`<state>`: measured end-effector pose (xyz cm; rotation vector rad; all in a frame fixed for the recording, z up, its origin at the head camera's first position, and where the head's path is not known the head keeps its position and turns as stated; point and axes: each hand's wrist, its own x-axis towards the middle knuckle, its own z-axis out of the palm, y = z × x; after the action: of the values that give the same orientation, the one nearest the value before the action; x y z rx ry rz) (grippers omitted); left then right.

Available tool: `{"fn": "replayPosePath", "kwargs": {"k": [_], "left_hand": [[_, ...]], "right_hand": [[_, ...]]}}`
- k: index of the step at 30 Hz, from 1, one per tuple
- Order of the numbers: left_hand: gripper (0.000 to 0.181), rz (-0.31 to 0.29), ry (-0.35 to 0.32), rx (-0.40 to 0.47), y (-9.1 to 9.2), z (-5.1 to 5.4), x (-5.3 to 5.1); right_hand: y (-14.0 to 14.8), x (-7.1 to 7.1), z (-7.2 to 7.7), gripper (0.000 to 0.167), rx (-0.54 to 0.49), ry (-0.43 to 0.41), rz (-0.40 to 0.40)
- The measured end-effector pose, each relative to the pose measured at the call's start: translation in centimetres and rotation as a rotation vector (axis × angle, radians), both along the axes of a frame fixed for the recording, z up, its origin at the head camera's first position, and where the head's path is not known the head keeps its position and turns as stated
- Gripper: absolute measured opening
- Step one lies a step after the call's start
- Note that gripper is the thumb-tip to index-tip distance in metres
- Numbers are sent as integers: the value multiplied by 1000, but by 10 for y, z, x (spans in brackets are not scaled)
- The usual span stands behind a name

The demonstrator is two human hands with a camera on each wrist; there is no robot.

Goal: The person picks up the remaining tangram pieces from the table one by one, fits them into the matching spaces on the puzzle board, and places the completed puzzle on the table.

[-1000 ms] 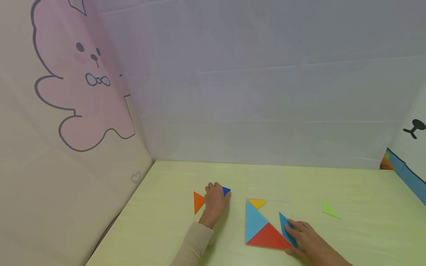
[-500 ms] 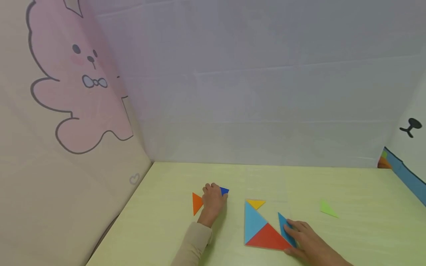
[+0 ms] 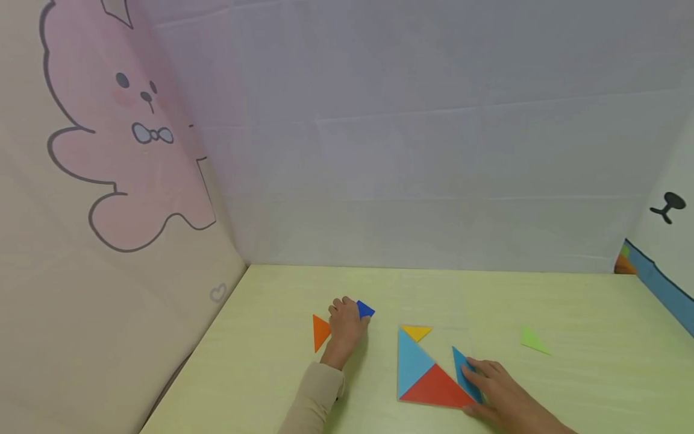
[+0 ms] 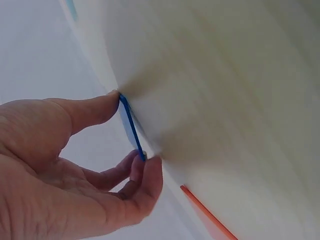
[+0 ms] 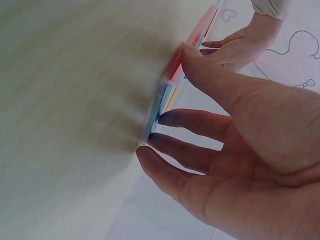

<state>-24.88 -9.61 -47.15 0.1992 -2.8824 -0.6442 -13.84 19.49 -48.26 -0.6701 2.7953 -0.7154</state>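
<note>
In the head view my left hand (image 3: 346, 325) pinches a small dark blue tangram piece (image 3: 364, 309); the left wrist view shows thumb and fingertips at opposite ends of this blue piece (image 4: 131, 127). My right hand (image 3: 501, 389) touches a blue tangram piece (image 3: 466, 377) with its fingertips, while its thumb is beside the red triangle's lower right corner. The red triangle (image 3: 436, 389) adjoins a light blue triangle (image 3: 414, 364). A small yellow triangle (image 3: 416, 333) touches the light blue one's upper edge. In the right wrist view, fingers of the right hand (image 5: 220, 145) meet the blue piece's edge (image 5: 159, 107).
Just left of the left hand lies an orange triangle (image 3: 320, 333). A light green triangle (image 3: 534, 342) lies toward the right on the pale yellow table (image 3: 260, 386). Cloth walls stand behind the table (image 3: 379, 181) and at both sides.
The dark blue piece has turned slightly in the left hand, and more of it shows. The right hand stays in place on its blue piece. The head view has shifted slightly.
</note>
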Motion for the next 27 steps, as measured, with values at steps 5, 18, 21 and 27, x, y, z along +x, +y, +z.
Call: {"fn": "replayPosePath", "kwargs": {"k": [5, 18, 21, 27], "left_hand": [[42, -42, 15, 130, -3, -2, -1], [26, -98, 54, 275, -6, -1, 1], [19, -106, 81, 290, -7, -1, 2], [15, -121, 112, 312, -7, 1, 3]], "right_hand": [[-1, 2, 2, 70, 5, -3, -15], [2, 5, -4, 71, 22, 58, 5], [1, 5, -3, 71, 18, 47, -1], [1, 5, -2, 71, 8, 44, 8]]}}
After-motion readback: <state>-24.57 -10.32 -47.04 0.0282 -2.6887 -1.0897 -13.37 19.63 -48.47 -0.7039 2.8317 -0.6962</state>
